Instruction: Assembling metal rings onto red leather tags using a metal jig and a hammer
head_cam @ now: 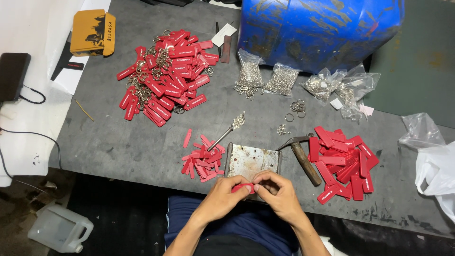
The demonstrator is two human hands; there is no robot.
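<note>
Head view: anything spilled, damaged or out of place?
Small metal rings lie loose on the table beside opened clear bags. The blue drum is heavily scuffed. Both hands, left hand and right hand, pinch a red tag.

Far left: a big heap of red tags (163, 76) with metal rings
Table's back edge: a blue drum (320, 31) — scuffed, lying across it
Below the drum: clear bags of metal rings (265, 78)
Right of the plate: a hammer (303, 159) beside a pile of red tags (343, 163)
Top left: a yellow box (92, 32)
Floor, bottom left: a white jug (59, 228)
</note>
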